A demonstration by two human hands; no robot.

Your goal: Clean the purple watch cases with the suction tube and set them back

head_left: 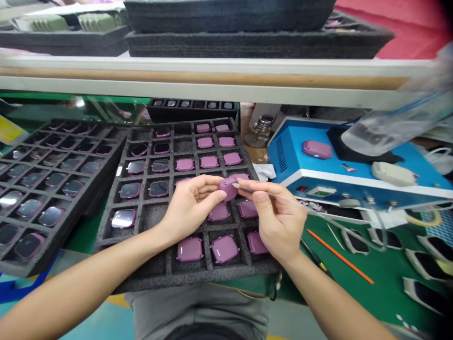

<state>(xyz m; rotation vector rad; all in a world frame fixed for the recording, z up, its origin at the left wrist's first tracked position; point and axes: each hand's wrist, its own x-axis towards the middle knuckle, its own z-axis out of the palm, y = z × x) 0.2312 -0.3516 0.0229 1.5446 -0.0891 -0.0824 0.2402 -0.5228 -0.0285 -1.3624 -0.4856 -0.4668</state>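
Note:
My left hand (189, 203) is closed on a small purple watch case (228, 189), held tilted above the tray between thumb and fingers. In my right hand (279, 219) is a slim nozzle (244, 188) on a clear tube, pinched by thumb and fingers. Its tip is at the right edge of the case; whether it touches, I cannot tell. Beneath both hands lies a black foam tray (150, 217) with compartments. Purple watch cases (190, 249) lie in its right and front cells, and watches with dark screens (130, 190) in its left cells.
A second foam tray (63, 198) of watches is at left. At right stands a blue machine (283, 151) bearing a purple case (317, 149). An orange stick (339, 256) and several pale watches (428, 264) lie on the green mat. A shelf edge (212, 92) crosses above.

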